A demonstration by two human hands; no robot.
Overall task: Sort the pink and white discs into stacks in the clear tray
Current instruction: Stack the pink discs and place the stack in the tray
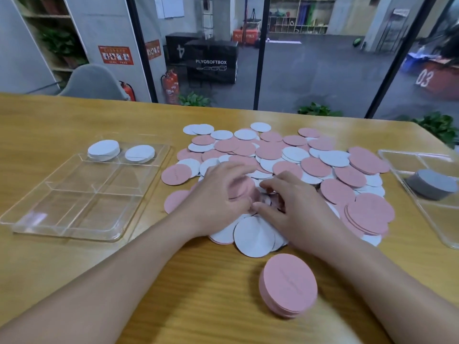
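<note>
Left hand grip curled round small pink disc stack, right hand grip loosely curled, grasping nothing clearly, over loose disc pile, clear tray far left of grip, pink stack on table nearer.

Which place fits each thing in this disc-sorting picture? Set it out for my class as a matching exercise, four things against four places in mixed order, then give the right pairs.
Things
1. white stacks
2. grey stack
3. pink stack
4. left hand

Places
A. on the bare table, nearest the camera
B. in the far compartments of the left clear tray
C. on the loose disc pile, gripping pink discs
D. in the right clear tray

Pairs: 1-B, 2-D, 3-A, 4-C
</note>
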